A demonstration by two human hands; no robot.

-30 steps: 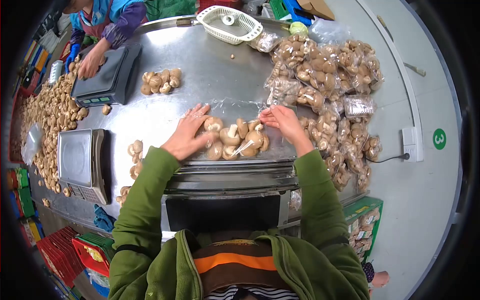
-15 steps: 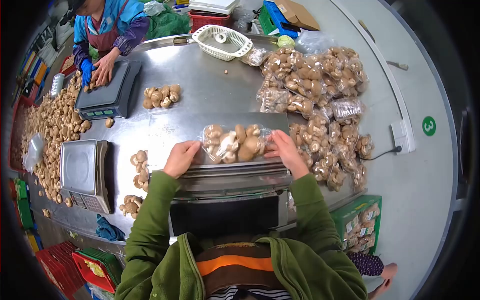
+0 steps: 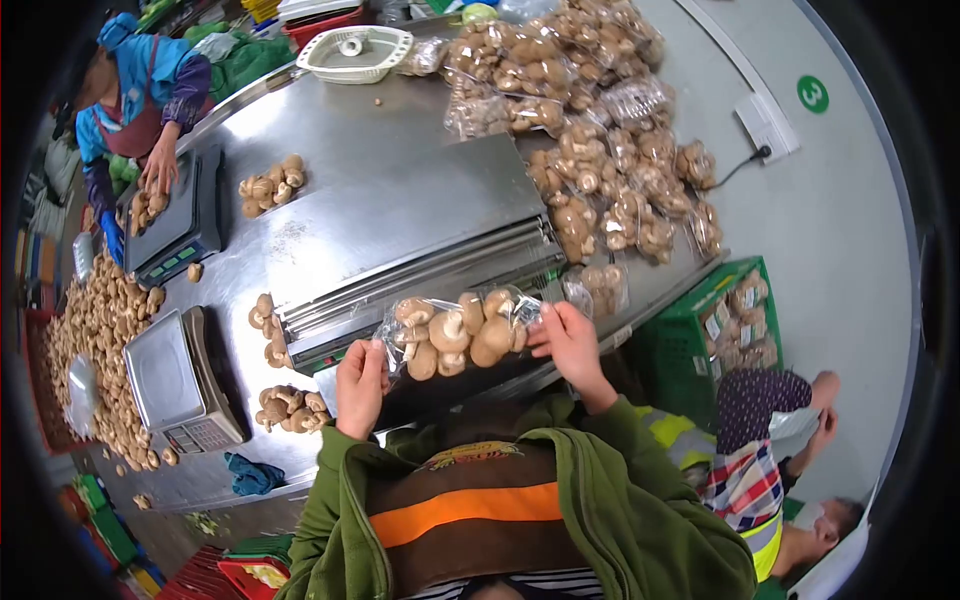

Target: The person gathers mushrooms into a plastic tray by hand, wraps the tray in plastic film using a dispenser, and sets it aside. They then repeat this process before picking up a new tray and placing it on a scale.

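Observation:
A film-wrapped pack of brown mushrooms [image 3: 452, 332] hangs in front of me, between my two hands. My left hand [image 3: 360, 388] pinches the clear film at the pack's left end. At the right end, my right hand [image 3: 570, 345] grips the film with thumb and fingers. Right behind the pack lies the wrapping machine [image 3: 400, 225], a flat steel plate with rollers along its front edge. Small groups of loose mushrooms [image 3: 290, 408] rest on the steel table to the left of the machine.
Wrapped mushroom packs [image 3: 590, 150] are piled at the right. A green crate [image 3: 672, 335] with packs stands below them. At left are a scale [image 3: 168, 365] and a heap of mushrooms [image 3: 95, 335]. A co-worker [image 3: 145, 90] handles mushrooms at another scale; another person [image 3: 745, 470] is at right.
Both hands have brought the wrapped pack off the machine's plate and nearer my body. My view has turned right, and a person in a yellow vest shows more fully. The co-worker's hands have moved apart.

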